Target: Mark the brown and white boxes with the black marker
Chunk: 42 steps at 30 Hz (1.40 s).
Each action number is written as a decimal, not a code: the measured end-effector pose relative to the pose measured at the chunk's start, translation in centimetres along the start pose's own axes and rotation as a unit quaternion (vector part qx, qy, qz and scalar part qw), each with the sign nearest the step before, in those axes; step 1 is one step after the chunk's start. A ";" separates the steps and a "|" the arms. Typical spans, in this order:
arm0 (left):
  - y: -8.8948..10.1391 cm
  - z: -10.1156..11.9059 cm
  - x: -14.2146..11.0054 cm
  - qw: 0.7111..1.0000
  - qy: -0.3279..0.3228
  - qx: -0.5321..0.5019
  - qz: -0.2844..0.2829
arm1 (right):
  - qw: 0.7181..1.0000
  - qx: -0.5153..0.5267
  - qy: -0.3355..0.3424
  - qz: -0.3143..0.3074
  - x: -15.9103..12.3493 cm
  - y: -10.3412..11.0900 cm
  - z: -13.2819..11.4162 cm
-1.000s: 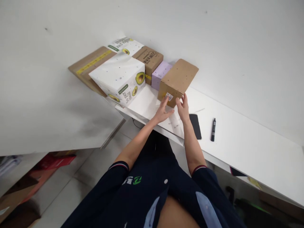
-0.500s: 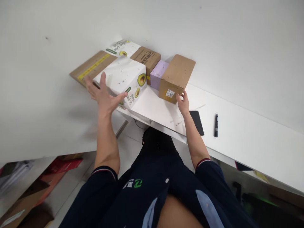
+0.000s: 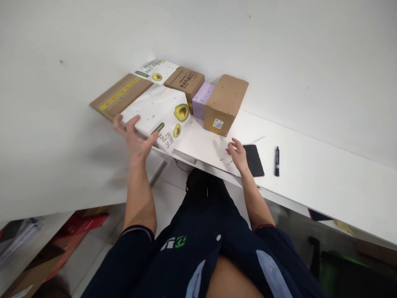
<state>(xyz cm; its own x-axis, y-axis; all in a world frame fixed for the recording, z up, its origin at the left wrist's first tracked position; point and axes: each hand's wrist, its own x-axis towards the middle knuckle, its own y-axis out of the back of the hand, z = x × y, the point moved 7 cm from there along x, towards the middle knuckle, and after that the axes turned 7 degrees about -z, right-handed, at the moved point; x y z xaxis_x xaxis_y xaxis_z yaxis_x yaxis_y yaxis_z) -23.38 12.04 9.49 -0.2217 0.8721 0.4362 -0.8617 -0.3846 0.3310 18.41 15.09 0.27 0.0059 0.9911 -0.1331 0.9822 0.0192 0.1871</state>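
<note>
My left hand [image 3: 134, 138] is open with fingers spread, touching the near left corner of a white box printed with avocados [image 3: 158, 109]. My right hand [image 3: 237, 152] hovers open over the white table [image 3: 310, 174], fingers loosely curled, holding nothing. It is just left of a black phone [image 3: 253, 159]. A brown cardboard box with a small label [image 3: 226, 103] stands beyond my right hand, apart from it. A lilac box [image 3: 202, 98] sits pressed against its left side.
Behind the avocado box lie a flat brown carton with yellow tape [image 3: 120, 94], a second avocado-printed box [image 3: 155, 71] and a small brown box [image 3: 185, 80]. A black marker [image 3: 276, 160] lies right of the phone. Red and brown cartons [image 3: 77, 221] sit on the floor at lower left.
My left hand swung from the labelled brown box over to the white avocado box. My right hand let go of the brown box and drew back toward the phone.
</note>
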 end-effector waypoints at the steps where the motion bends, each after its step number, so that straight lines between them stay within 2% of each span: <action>1: 0.7 0.6 -1.3 0.999 -0.016 0.016 0.040 | 1.000 0.005 0.004 0.001 -1.2 0.7 0.0; 4: 0.7 2.7 -5.1 0.996 -0.063 0.030 0.057 | 0.999 0.007 0.010 0.044 -4.2 4.0 0.2; 7: -1.4 4.8 -7.4 0.994 -0.102 0.033 0.017 | 0.993 -0.004 0.001 0.116 -6.6 7.9 0.7; 10: -5.0 6.2 -7.7 0.989 -0.139 0.017 -0.052 | 0.982 -0.010 0.002 0.187 -8.3 11.1 1.1; 13: -8.2 7.0 -7.4 0.980 -0.168 0.000 -0.108 | 0.971 -0.018 0.004 0.237 -8.9 13.1 0.6; 16: -9.3 6.8 -7.7 0.980 -0.156 -0.003 -0.121 | 0.971 -0.048 0.053 0.229 -7.5 13.1 -2.8; 18: -8.7 6.4 -8.3 0.985 -0.141 0.009 -0.098 | 0.971 -0.100 0.126 0.177 -4.9 11.1 -6.8; 19: -8.1 6.1 -8.8 0.988 -0.133 0.024 -0.080 | 0.969 -0.130 0.161 0.134 -3.1 9.3 -9.0; 21: -7.0 5.8 -9.7 0.989 -0.125 0.061 -0.046 | 0.958 -0.181 0.212 0.066 1.2 4.7 -12.8; 23: -6.2 5.7 -10.4 0.988 -0.125 0.088 -0.021 | 0.948 -0.224 0.222 0.035 6.2 -0.7 -15.2; 25: -6.0 5.5 -10.6 0.988 -0.117 0.099 -0.009 | 0.948 -0.256 0.186 0.040 10.9 -5.5 -15.9; 26: -6.0 5.3 -10.6 0.989 -0.105 0.103 -0.007 | 0.956 -0.244 0.151 0.051 12.9 -7.2 -15.5; 28: -6.1 4.9 -10.3 0.990 -0.083 0.112 -0.005 | 0.973 -0.191 0.122 0.033 15.7 -9.6 -14.5; 29: -6.1 4.7 -10.2 0.990 -0.081 0.115 -0.005 | 0.977 -0.167 0.126 0.027 16.5 -9.9 -14.1; 31: -6.0 4.8 -10.0 0.989 -0.099 0.109 -0.004 | 0.980 -0.143 0.139 0.013 17.1 -9.0 -13.3; 35: -5.7 4.7 -9.9 0.985 -0.139 0.096 -0.015 | 0.977 -0.178 0.121 -0.011 15.5 -4.2 -13.1; 39: -5.8 3.7 -9.6 0.986 -0.100 0.134 -0.026 | 0.953 -0.301 0.004 -0.014 12.9 0.8 -13.5; 41: -6.0 3.2 -9.5 0.985 -0.078 0.149 -0.033 | 0.949 -0.315 0.006 -0.007 11.9 3.5 -13.7; 42: -6.0 3.1 -9.4 0.985 -0.076 0.152 -0.035 | 0.953 -0.301 0.029 -0.003 11.3 5.1 -13.8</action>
<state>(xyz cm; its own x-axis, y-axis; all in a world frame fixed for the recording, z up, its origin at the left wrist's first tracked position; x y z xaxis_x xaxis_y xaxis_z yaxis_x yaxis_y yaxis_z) -14.66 5.19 5.97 -0.0750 0.8532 0.5162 -0.6902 -0.4180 0.5907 20.86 28.16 13.12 -0.0271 0.9960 -0.0846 0.6967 0.0795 0.7130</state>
